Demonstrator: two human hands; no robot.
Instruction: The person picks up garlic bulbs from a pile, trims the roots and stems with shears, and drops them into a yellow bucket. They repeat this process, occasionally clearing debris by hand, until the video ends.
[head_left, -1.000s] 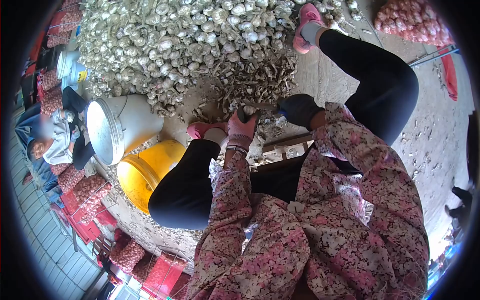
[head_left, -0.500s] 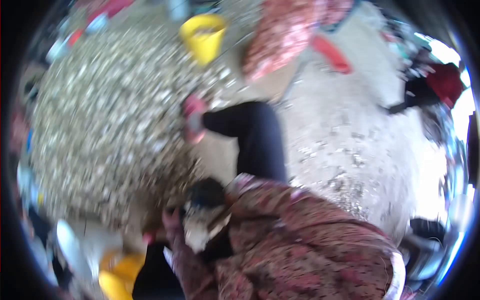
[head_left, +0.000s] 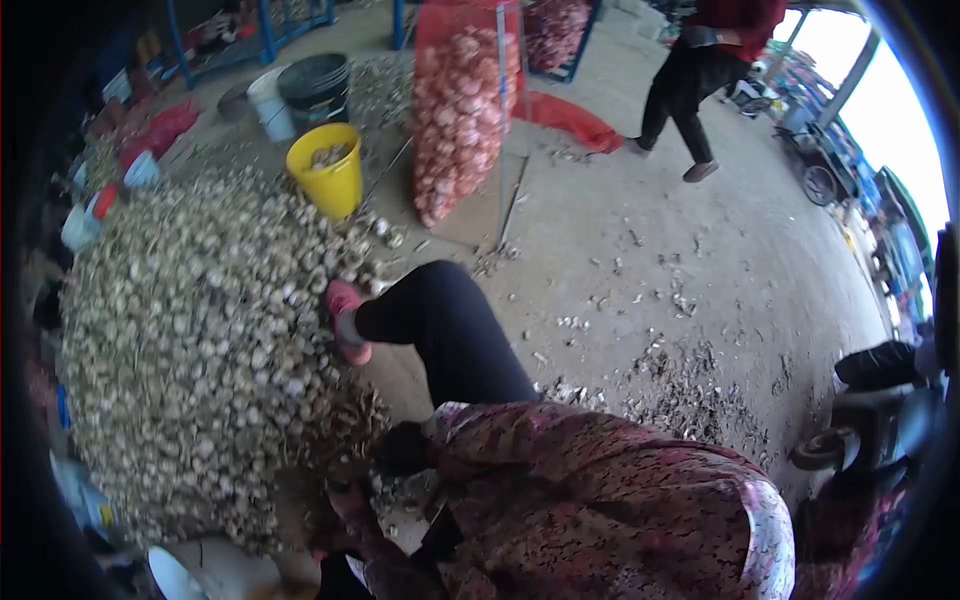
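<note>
My right hand (head_left: 403, 450), in a dark glove, is low in the middle, at the end of a patterned pink-brown sleeve. To its lower left, close by, lies my left hand (head_left: 347, 482), dim and partly in shadow. Fingers and anything held in either hand are too dark to make out. Both hands are at the lower right edge of a large heap of garlic bulbs (head_left: 200, 350), beside loose dark scraps. My leg, in dark trousers with a pink shoe (head_left: 347, 322), stretches to the heap's edge.
Beyond the heap stand a yellow bucket (head_left: 332, 190) holding bulbs, a dark bucket (head_left: 314, 88) and a red net sack of garlic (head_left: 460, 120) in a metal frame. A person (head_left: 700, 80) in dark trousers stands at upper right. A pale container (head_left: 215, 570) lies lower left.
The view has shifted and sharpened; the bucket and sack appear lower and further left. The person at the right now appears nearer the top centre-right. My hands appear slightly lower.
</note>
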